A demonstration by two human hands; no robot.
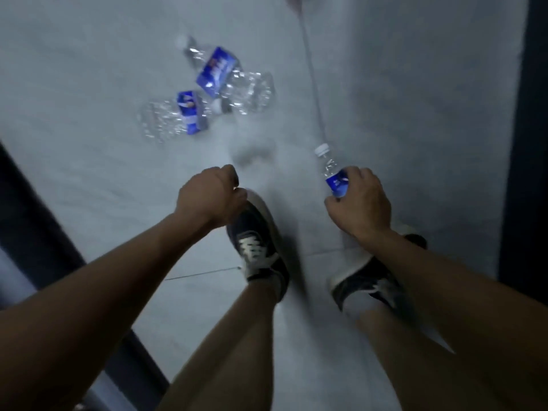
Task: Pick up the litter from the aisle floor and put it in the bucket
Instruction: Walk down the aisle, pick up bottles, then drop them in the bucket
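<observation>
Both hands hang low, left (212, 197) loosely fisted, right (360, 203) gripping.

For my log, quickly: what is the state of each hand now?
Left hand: closed in a loose fist, nothing visible in it.
Right hand: closed around a water bottle.

The floor (103, 84) is showing as pale, smooth tile with a faint sheen and thin grout lines. Ahead of the left hand (207, 197), 2 crushed bottles (231, 78) are lying there in clear, crinkled plastic that is catching glints, each wearing a glossy blue film label. The bottle (332, 173) in the right hand (361, 203) is looking like the same clear plastic, with a white ribbed cap. The shoes (258, 247) below the hands are appearing as dark matt cloth with pale rubber soles.
</observation>
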